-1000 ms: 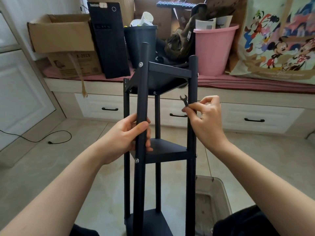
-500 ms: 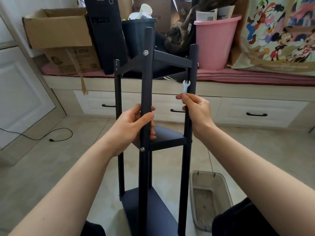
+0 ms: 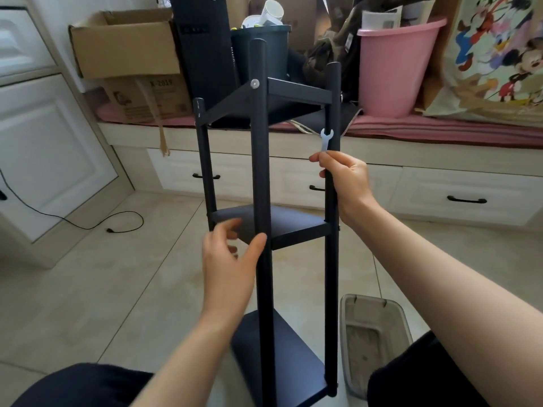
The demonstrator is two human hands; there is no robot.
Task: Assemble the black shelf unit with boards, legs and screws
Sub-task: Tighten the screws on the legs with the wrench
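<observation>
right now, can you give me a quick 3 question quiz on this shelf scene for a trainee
1. True or false: the left hand is wrapped tightly round the front leg.
2. Which hand holds the small wrench: A left, B right, C neither?
3. Fill in: the shelf unit shows ___ boards fitted.

Key
1. False: its fingers are spread, with only the thumb at the leg.
2. B: the right hand pinches it against the right leg.
3. Three.
</observation>
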